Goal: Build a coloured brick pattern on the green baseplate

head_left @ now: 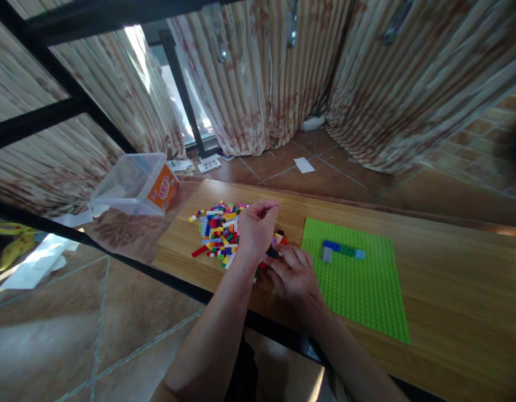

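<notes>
A heap of mixed toy building bricks [218, 229] is spread over the left part of the wooden table. Above its right side is my left hand [257, 226], fingers curled together; whatever they may hold is hidden. Lower and to the right, at the edge of the heap, my right hand [295, 273] has its thumb and fingers closed around a dark brick [272, 253]. Right of that hand lies a green studded baseplate [362, 290]. On it sit a blue brick [331, 245], a dark green brick [347, 250], a light blue brick [359, 254] and a grey brick [327, 255], forming an L.
A clear plastic bin [132, 184] with an orange label stands beyond the table's left end. Papers [304, 164] lie on the tiled floor behind the table [459, 290]. Striped curtains [266, 72] hang at the back, and a black metal frame [73, 106] crosses the left side.
</notes>
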`<act>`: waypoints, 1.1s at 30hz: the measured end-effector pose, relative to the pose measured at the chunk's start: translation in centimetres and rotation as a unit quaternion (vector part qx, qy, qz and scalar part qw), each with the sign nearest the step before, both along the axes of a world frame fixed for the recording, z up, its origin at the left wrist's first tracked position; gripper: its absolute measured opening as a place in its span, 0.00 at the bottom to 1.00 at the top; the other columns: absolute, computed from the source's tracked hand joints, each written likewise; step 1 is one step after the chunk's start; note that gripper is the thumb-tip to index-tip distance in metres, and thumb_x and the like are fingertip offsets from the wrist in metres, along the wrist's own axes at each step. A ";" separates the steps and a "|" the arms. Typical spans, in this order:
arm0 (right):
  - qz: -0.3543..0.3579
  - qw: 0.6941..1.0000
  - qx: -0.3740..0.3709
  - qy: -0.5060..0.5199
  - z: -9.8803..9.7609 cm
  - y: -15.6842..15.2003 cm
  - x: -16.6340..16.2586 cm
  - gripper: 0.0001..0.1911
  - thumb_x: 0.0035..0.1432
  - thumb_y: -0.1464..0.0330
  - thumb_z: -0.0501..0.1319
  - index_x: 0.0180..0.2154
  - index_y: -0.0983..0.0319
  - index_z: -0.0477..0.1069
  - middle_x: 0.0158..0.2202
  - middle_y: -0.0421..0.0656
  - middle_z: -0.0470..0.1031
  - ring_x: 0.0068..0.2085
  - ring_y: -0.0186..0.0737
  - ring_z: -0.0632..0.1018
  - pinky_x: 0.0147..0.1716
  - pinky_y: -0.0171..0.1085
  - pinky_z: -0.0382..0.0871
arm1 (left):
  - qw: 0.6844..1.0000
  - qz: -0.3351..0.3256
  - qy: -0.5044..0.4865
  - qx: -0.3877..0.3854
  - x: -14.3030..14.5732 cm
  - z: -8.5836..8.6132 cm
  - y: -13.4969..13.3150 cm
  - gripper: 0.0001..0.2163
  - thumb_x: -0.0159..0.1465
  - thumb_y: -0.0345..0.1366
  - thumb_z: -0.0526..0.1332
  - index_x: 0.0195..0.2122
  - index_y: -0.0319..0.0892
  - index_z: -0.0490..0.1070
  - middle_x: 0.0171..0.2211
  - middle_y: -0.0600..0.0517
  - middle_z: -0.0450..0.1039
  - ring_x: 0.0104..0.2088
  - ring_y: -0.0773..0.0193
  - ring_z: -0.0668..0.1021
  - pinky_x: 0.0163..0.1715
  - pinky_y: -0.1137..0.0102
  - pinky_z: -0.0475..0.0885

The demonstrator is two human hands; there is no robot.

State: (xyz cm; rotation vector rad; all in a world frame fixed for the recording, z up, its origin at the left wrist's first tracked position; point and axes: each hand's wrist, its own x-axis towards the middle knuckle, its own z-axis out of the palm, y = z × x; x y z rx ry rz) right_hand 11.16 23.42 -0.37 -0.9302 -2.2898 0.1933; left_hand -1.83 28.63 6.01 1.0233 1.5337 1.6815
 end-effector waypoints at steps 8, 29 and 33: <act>0.013 0.999 -0.020 0.041 0.5 -0.1 -0.4 0.07 0.62 0.70 0.60 0.39 0.57 0.76 0.48 0.46 0.77 0.50 0.46 0.72 0.49 0.47 0.66 | 1.000 -0.019 0.009 -0.003 0.5 -0.4 0.1 0.06 0.57 0.34 0.64 0.33 0.39 0.79 0.27 0.53 0.78 0.29 0.68 0.76 0.32 0.75 0.72; -0.177 0.976 -0.104 0.068 2.1 2.0 10.4 0.08 0.62 0.64 0.59 0.39 0.57 0.76 0.36 0.43 0.79 0.37 0.41 0.78 0.38 0.40 0.70 | 0.938 -0.250 0.223 -0.086 4.5 -1.5 -1.4 0.09 0.61 0.27 0.59 0.38 0.39 0.79 0.34 0.49 0.81 0.34 0.62 0.80 0.37 0.69 0.75; -0.164 0.982 -0.097 0.009 1.5 0.8 9.9 0.08 0.62 0.66 0.58 0.40 0.57 0.76 0.39 0.44 0.79 0.37 0.42 0.78 0.36 0.39 0.70 | 0.914 -0.286 0.261 -0.122 5.1 -1.9 -1.7 0.09 0.60 0.26 0.59 0.38 0.39 0.78 0.33 0.49 0.81 0.34 0.62 0.81 0.37 0.69 0.76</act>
